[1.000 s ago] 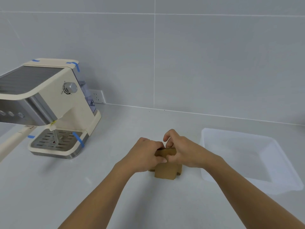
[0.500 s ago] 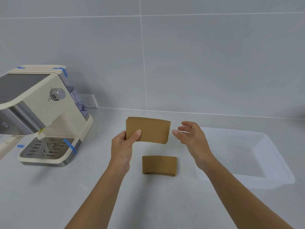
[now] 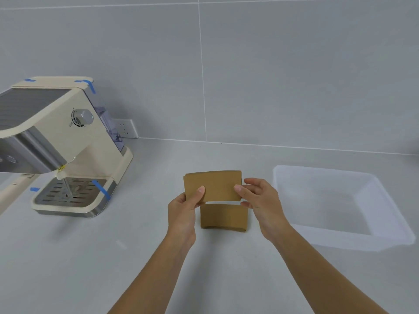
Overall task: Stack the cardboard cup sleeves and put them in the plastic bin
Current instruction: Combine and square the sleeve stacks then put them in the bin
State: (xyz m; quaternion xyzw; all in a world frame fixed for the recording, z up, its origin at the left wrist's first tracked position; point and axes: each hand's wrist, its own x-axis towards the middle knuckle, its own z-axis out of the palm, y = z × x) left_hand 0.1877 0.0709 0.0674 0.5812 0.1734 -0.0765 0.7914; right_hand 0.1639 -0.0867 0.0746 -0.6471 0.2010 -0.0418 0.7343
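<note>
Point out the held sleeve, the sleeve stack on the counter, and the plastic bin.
held sleeve (image 3: 215,185): head view, middle of its flat face.
sleeve stack (image 3: 223,217): head view, top sleeve's face.
plastic bin (image 3: 322,169): head view, far rim.

My left hand (image 3: 183,209) and right hand (image 3: 260,200) pinch one flat sleeve (image 3: 213,185) above the sleeve stack (image 3: 223,217) on the counter (image 3: 90,257).

Setting: kitchen or coffee-prep corner. Evidence: cream espresso machine (image 3: 61,141) with steel drip tray (image 3: 70,192) and side dial (image 3: 82,117), standing at the tabletop's (image 3: 90,257) left rear. Wall of large grey tiles (image 3: 294,75) meets the tabletop directly. White wall socket (image 3: 125,131) sits low on the tiles, just behind the machine.
</note>
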